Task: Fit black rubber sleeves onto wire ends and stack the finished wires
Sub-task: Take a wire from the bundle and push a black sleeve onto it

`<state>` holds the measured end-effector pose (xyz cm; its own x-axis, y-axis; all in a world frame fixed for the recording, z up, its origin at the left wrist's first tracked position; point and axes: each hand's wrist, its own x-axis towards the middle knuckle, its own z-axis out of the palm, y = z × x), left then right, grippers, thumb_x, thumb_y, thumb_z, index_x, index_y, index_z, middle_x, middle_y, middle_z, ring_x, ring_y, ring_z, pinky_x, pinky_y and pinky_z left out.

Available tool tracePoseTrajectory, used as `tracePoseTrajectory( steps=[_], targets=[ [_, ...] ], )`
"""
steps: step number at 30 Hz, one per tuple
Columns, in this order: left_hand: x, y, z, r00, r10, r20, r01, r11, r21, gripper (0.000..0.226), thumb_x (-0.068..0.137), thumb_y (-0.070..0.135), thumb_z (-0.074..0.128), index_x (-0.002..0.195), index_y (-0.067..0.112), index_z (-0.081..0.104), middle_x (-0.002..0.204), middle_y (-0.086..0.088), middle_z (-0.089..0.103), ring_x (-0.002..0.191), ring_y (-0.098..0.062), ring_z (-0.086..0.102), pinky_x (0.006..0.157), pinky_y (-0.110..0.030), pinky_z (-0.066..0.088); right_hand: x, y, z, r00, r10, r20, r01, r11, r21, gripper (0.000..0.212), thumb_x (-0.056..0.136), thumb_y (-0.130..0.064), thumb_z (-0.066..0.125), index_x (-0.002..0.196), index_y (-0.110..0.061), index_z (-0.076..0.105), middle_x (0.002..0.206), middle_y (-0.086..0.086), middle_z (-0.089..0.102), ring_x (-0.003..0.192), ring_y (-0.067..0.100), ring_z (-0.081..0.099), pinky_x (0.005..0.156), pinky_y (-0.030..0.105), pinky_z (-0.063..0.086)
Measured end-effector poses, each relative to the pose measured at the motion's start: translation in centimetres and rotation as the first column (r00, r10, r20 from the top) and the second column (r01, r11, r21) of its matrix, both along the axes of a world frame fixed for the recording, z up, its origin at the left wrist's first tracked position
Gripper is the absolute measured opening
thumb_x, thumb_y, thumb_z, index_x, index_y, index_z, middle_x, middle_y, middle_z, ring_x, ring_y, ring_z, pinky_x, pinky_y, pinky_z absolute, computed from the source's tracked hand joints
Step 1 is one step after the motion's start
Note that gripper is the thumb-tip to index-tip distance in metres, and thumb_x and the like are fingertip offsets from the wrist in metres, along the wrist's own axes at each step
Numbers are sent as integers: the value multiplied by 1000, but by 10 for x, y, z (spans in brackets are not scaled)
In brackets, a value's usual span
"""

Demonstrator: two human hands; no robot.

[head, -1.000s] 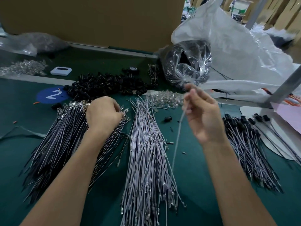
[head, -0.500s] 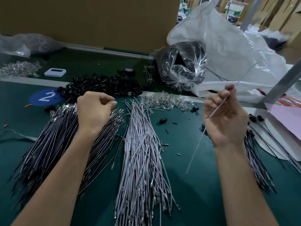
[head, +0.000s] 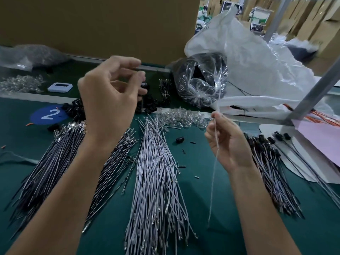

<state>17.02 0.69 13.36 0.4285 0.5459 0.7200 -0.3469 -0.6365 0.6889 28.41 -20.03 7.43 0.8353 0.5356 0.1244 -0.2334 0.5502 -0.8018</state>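
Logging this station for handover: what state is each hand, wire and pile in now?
Right hand: pinches one grey wire, which hangs below it.
Left hand: raised, fingers curled; contents unclear.
Grey wire pile: loose on the table.
Sleeved wires: stacked at right.
Black sleeves: loose heap, partly hidden by the raised hand.

Sleeve heap (head: 147, 105) lies behind middle wire bundle (head: 156, 181), sleeved wires (head: 266, 166) to its right, another bundle (head: 51, 162) left

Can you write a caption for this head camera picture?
Right hand pinches one grey wire while the left hand hovers over the black sleeves.
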Motion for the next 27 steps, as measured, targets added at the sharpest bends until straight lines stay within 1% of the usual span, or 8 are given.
tracePoseTrajectory(
  steps=[3, 6, 10, 17, 20, 23, 25, 27],
  targets=[
    [-5, -23, -1, 984, -169, 53, 168, 985, 26, 20, 89, 13, 71, 109, 12, 68, 91, 4, 72, 73, -7, 73, 63, -20, 58, -4, 7, -1, 997, 75, -9, -76, 992, -105, 9, 84, -15, 64, 80, -8, 67, 69, 4, 69, 56, 8, 60, 51, 12, 48],
    [-5, -48, -20, 960, -279, -13, 274, 932, 236, 24, 85, 12, 75, 108, 7, 69, 91, 1, 73, 78, -6, 72, 69, -19, 58, -8, 16, -4, 989, 147, -9, -146, 967, -208, 25, 85, -19, 62, 95, 3, 64, 88, 13, 73, 68, 15, 66, 60, 19, 55],
    [-2, -72, -58, 937, -308, -165, 349, 815, 462, 32, 84, 28, 73, 106, 4, 72, 91, -1, 75, 78, -12, 71, 70, -30, 58, -15, 19, -1, 974, 220, -59, -225, 967, -122, 26, 92, -19, 55, 103, 4, 62, 94, 12, 74, 83, 18, 71, 68, 26, 58],
    [2, -83, -83, 905, -346, -248, 420, 818, 394, 29, 88, 30, 63, 103, 7, 73, 90, 2, 76, 76, -12, 73, 65, -32, 59, -12, 17, 2, 984, 56, -172, -73, 993, -94, 9, 79, -16, 63, 81, -8, 59, 69, 4, 67, 52, 8, 60, 48, 17, 51],
    [2, -84, -80, 910, -385, -153, 412, 882, 229, 18, 87, 27, 66, 95, 13, 75, 83, 13, 73, 64, -5, 69, 57, -25, 57, -13, 17, 2, 992, 80, -96, -90, 990, -105, 8, 78, -13, 64, 71, -12, 68, 67, 5, 66, 50, 6, 58, 47, 15, 50],
    [5, -76, -72, 946, -319, -47, 299, 922, -248, 21, 85, 38, 72, 82, 18, 67, 65, 6, 68, 49, -13, 63, 45, -26, 51, -14, 16, 1, 992, 96, 77, -79, 977, -196, 4, 78, -12, 66, 76, -11, 70, 69, 7, 69, 51, 8, 60, 48, 16, 50],
    [10, -65, -68, 936, -347, -58, 254, 780, -571, 30, 76, 41, 77, 88, 16, 66, 63, 0, 67, 51, -14, 61, 46, -23, 48, -16, 17, 0, 977, 142, 157, -95, 958, -271, 4, 77, -11, 68, 79, -9, 70, 70, 10, 70, 52, 11, 61, 49, 18, 50],
    [15, -57, -68, 909, -417, -17, 273, 625, -731, 29, 72, 33, 76, 92, 12, 71, 62, -1, 67, 51, -13, 59, 45, -21, 46, -19, 20, -2, 965, 176, 192, -102, 934, -343, 4, 75, -11, 70, 78, -9, 71, 70, 13, 71, 52, 13, 63, 48, 19, 50]
  ],
)
